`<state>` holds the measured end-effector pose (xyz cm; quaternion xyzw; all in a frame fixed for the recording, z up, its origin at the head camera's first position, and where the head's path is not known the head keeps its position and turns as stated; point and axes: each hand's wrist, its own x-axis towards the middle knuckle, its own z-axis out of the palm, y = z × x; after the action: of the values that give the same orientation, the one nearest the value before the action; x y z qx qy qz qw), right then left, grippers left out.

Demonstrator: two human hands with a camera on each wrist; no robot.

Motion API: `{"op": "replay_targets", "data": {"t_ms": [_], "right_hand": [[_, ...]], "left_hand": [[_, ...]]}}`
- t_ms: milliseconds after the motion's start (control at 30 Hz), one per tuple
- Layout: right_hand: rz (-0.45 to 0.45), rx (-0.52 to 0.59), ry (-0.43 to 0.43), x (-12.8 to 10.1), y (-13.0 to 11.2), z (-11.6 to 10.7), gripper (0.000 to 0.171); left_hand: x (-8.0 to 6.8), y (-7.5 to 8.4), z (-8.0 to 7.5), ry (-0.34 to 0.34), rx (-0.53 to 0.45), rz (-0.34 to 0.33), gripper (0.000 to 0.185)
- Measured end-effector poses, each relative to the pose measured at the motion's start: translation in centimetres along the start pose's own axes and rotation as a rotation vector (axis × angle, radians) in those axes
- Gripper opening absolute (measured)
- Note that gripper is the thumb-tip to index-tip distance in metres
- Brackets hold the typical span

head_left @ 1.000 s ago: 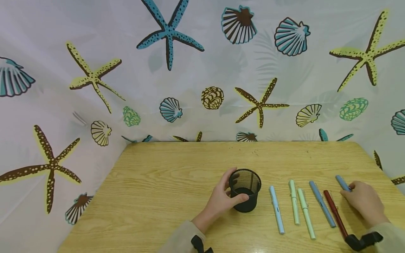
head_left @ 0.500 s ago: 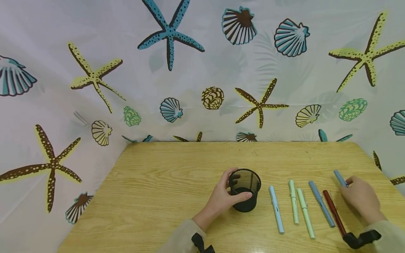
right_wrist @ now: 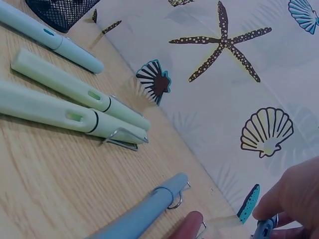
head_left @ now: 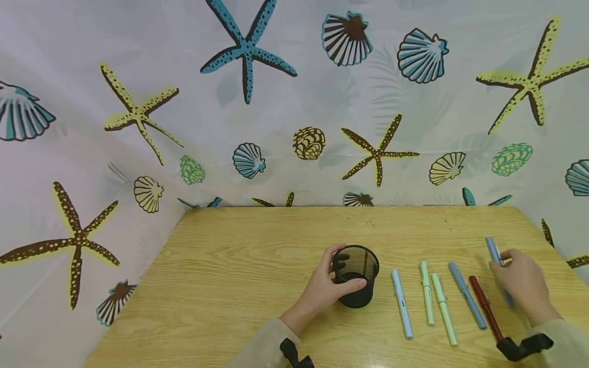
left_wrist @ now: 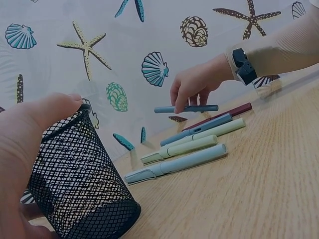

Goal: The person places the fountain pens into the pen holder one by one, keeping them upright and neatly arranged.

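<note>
My left hand [head_left: 319,286] grips a black mesh pen holder [head_left: 358,300], its thumb across the near side and its fingers round the far left. The holder stands upright with no pens visible inside. Over at the right, my right hand [head_left: 524,278] pinches a blue pen [head_left: 492,248]. In the left wrist view this pen [left_wrist: 164,109] is lifted off the table, roughly level. Between the hands lie a light blue pen [head_left: 402,304], two pale green pens [head_left: 427,294], another blue pen [head_left: 467,295] and a dark red pen [head_left: 485,309].
The wooden table [head_left: 253,255] reaches back to a white cloth [head_left: 285,112] printed with starfish and shells, which also hangs along both sides. A black wrist device [head_left: 524,347] sits over the near end of the red pen.
My right hand has picked the blue pen up off the table and moved it slightly away from me and leftward. The left hand and the pen holder have stayed in place.
</note>
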<state>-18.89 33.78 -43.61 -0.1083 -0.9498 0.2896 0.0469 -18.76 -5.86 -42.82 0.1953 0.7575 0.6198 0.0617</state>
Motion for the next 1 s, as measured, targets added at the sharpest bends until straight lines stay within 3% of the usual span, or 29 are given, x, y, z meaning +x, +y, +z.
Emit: {"op": "replay_targets", "data": {"t_ms": [367, 767, 1000], "right_hand": [[-0.109, 0.032, 0.115, -0.9, -2.1, -0.3, 0.045], [-0.141, 0.137, 0.288, -1.6, -4.8, 0.0, 0.040], [-0.171, 0.207, 0.348, -2.1, -6.2, -0.1, 0.038]], "left_hand": [[0.1, -0.1, 0.1, 0.000, -0.002, -0.005, 0.074], [0.1, 0.0, 0.0, -0.003, -0.009, -0.019, 0.074], [0.1, -0.1, 0.1, -0.001, -0.020, -0.028, 0.074]]}}
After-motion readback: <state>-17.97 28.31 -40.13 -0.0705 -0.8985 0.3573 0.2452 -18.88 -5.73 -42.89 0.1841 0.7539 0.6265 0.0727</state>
